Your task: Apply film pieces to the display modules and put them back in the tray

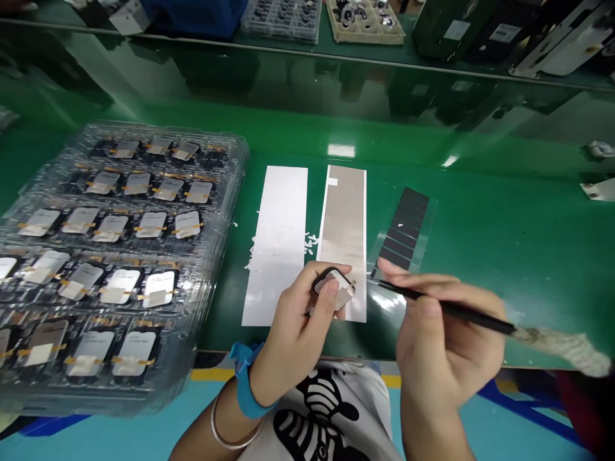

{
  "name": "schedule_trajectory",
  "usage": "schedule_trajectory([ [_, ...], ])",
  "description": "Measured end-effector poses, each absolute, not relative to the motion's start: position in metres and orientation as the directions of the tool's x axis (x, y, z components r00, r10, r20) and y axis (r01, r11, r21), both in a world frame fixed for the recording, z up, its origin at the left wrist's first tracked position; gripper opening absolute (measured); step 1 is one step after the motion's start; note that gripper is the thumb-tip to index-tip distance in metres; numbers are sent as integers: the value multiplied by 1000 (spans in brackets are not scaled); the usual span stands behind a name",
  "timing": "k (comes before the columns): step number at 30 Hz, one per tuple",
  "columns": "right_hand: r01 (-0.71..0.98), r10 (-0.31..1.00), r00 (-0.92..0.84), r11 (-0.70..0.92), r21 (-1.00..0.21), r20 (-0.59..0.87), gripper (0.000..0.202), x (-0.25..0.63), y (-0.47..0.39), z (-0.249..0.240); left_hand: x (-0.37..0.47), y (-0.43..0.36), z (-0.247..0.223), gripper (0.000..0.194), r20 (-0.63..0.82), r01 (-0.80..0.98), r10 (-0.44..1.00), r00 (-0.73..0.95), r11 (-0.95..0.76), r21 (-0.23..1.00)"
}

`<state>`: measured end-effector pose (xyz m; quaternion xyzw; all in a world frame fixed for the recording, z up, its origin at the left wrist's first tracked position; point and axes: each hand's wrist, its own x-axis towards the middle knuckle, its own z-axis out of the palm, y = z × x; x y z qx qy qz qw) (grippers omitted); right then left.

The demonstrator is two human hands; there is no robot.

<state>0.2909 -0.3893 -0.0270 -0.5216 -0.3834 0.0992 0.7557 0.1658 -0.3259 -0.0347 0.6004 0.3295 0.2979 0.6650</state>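
My left hand (300,314) is closed on a small black-rimmed part (342,291) with a silvery face, its thumb on top, above the near end of a beige strip sheet (343,218). Black tweezers (461,314) are held in my right hand (442,333), their tip pointing left, close to the part. Left of the beige sheet lies a white sheet (281,218) with tiny white scraps around it. A clear film with black strips (406,224) lies beyond my right hand.
Stacked clear trays (218,256) holding rows of similar parts fill the left side. Along the back, a shelf (269,48) carries a clear tray, a beige divided tray (365,35) and dark boxes. At the right edge is a small white item (598,190).
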Motion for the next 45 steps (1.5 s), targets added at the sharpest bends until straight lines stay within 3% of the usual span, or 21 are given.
schedule_trajectory([
  [3,155,738,596,282,-947,318,17,303,-387,-25,159,-323,-26,22,-88,-13,807,584,117,993],
  [6,71,940,322,92,-993,110,12,306,-381,-18,150,-320,-16,20,-31,43,813,582,7,999],
  [8,40,989,148,0,-999,5,17,303,-375,-11,142,-318,-9,22,-9,74,807,591,-43,996],
  [10,41,996,83,-34,-999,-30,26,299,-368,-4,134,-317,-4,25,-13,92,802,598,-52,994],
  [16,88,997,69,22,-996,28,25,284,-355,5,113,-322,4,39,11,103,795,606,-93,990],
  [20,119,1000,-30,12,-993,8,24,280,-350,7,93,-330,19,45,19,256,821,570,-200,946],
  [24,250,998,30,43,-967,52,15,296,-345,11,58,-301,51,48,156,440,817,555,-448,779],
  [27,362,976,155,85,-928,150,17,311,-339,8,39,-235,69,36,305,557,819,487,-560,613],
  [32,398,957,215,94,-913,193,20,312,-333,-11,58,-109,50,13,65,645,909,411,-340,685],
  [36,427,966,193,75,-901,173,26,305,-334,-24,92,-70,10,21,-51,695,921,386,-254,673],
  [41,435,976,165,56,-899,140,30,304,-339,-30,101,-73,-7,35,-9,757,942,336,-265,598],
  [45,491,973,143,87,-867,179,30,308,-342,-31,56,-82,13,35,70,861,969,236,-242,447],
])
